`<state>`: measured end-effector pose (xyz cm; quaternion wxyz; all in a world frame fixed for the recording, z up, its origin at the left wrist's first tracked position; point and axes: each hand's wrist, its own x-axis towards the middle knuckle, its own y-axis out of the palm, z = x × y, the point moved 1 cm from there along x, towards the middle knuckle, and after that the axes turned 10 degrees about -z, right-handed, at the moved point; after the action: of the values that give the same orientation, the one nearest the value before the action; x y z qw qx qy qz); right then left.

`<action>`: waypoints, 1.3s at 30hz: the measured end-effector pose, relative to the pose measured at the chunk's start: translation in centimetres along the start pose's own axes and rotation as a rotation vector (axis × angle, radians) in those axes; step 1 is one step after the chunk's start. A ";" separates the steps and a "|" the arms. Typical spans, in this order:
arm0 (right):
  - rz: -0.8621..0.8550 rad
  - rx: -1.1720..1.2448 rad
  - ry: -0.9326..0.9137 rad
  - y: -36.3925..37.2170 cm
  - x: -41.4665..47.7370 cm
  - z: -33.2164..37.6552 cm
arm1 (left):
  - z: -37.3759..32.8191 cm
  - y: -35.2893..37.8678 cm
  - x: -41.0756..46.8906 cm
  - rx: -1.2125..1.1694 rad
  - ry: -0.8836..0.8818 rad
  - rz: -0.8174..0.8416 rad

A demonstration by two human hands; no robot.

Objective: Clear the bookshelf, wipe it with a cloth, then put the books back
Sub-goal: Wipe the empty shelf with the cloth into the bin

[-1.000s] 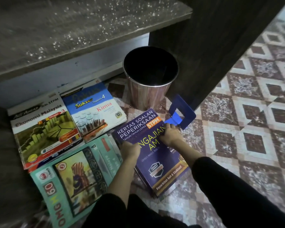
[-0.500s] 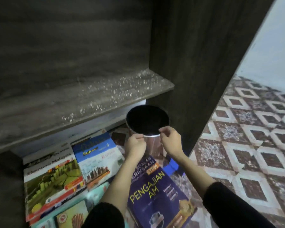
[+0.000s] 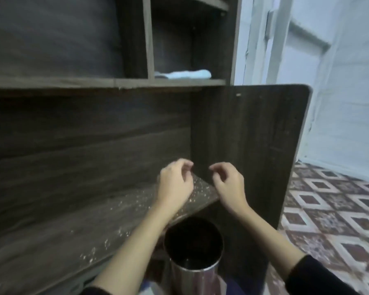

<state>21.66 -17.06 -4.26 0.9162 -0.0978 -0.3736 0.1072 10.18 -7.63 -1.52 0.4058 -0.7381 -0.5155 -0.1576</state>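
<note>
The dark wooden bookshelf holds no books, and its lower board (image 3: 90, 222) is strewn with white specks. My left hand (image 3: 175, 185) and my right hand (image 3: 229, 186) hover side by side above the board's right end. Their fingers are loosely curled and hold nothing. A light blue cloth (image 3: 185, 74) lies folded in the small upper compartment, well above both hands. The books are out of view below the frame.
A shiny metal bin (image 3: 192, 279) stands on the floor just under the board's right end, between my forearms. The shelf's tall side panel (image 3: 264, 145) rises right of my hands. Patterned floor tiles (image 3: 332, 209) and a pale wall (image 3: 345, 103) lie further right.
My hands left the purple book, touched the bin's rim, then rose above the dusty board holding nothing. The view tilted up, so the books dropped out of sight and the cloth appeared.
</note>
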 end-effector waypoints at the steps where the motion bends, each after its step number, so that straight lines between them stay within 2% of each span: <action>1: -0.020 -0.022 -0.064 -0.2 1.6 0.9 | -1.3 -1.1 1.8 0.046 0.085 -0.045; 5: -0.055 -0.165 -0.300 -0.9 8.0 4.7 | -6.1 -4.1 8.3 0.219 0.378 -0.219; 8: -0.015 -0.302 -0.403 -0.5 12.2 7.1 | -7.9 -4.8 12.4 0.333 0.473 -0.227; 12: -0.021 -0.370 -0.466 0.7 17.3 9.3 | -8.6 -4.0 16.8 0.458 0.435 -0.069; 16: 0.103 -0.473 -0.530 2.5 20.7 10.3 | -8.2 -2.7 20.0 0.649 0.321 0.084; 20: 0.265 -0.502 -0.569 4.0 22.9 10.6 | -8.0 -2.3 21.4 0.694 0.218 0.079; 22: 0.289 -0.508 -0.567 4.5 23.3 10.7 | -8.0 -2.2 21.2 0.728 0.250 0.048; 25: 0.213 -0.526 -0.600 4.5 23.5 10.4 | -7.9 -2.2 20.9 0.712 0.317 -0.024; 30: 0.040 -0.672 -0.766 3.5 23.0 10.4 | -7.6 -2.3 20.3 0.693 0.399 -0.108; 36: -0.021 -0.547 -0.805 2.0 21.6 9.8 | -7.9 -2.9 18.7 0.648 0.566 -0.261; 39: -0.001 -0.542 -0.830 0.8 20.4 10.2 | -8.4 -3.0 17.6 0.638 0.627 -0.269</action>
<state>28.64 -9.77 16.25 0.6318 -0.2812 -0.7215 0.0357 16.46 -2.50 16.45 0.7248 -0.4196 -0.4818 -0.2579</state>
